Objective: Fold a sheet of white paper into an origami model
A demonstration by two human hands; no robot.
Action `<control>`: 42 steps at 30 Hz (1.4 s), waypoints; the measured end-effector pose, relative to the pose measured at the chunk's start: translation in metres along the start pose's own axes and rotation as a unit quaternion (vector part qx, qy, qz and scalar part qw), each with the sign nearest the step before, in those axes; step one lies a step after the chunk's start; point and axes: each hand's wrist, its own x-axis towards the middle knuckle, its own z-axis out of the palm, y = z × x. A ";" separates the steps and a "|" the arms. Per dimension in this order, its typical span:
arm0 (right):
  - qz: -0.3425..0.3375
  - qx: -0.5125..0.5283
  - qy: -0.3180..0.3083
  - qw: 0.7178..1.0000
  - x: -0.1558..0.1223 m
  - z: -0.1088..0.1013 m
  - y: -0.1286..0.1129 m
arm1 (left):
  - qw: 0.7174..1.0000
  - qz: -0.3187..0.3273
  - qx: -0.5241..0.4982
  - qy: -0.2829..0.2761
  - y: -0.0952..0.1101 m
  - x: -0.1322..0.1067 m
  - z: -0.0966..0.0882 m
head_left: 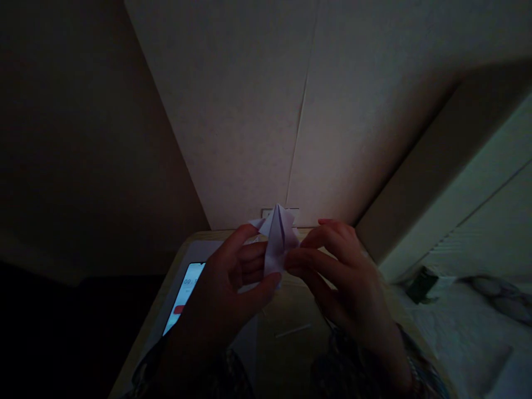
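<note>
A piece of folded white paper (275, 244), pointed at the top with creased flaps at its sides, is held up between my hands above a small table. My left hand (233, 282) grips it from the left, thumb in front near the bottom and fingers behind. The fingertips of my right hand (338, 263) pinch its lower right edge. Dim light hides the finer folds and part of the fingers.
On the wooden table (189, 239) a lit phone (195, 272) showing a timer lies left of my left forearm. A thin white stick (293, 331) rests below my hands. Behind is the wall with a socket plate (293, 213); a bed (449, 332) stands at right.
</note>
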 end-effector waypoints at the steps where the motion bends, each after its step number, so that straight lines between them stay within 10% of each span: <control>1: 0.007 0.001 0.001 1.000 0.000 0.000 0.000 | 1.000 0.001 0.004 -0.001 0.000 0.000 0.000; 32: 0.062 0.065 0.000 0.996 -0.004 -0.005 0.007 | 0.999 0.020 -0.031 -0.039 0.004 0.004 -0.002; 42: 0.074 0.044 0.074 0.994 -0.002 -0.004 0.004 | 0.990 0.121 0.032 0.066 0.008 0.001 0.006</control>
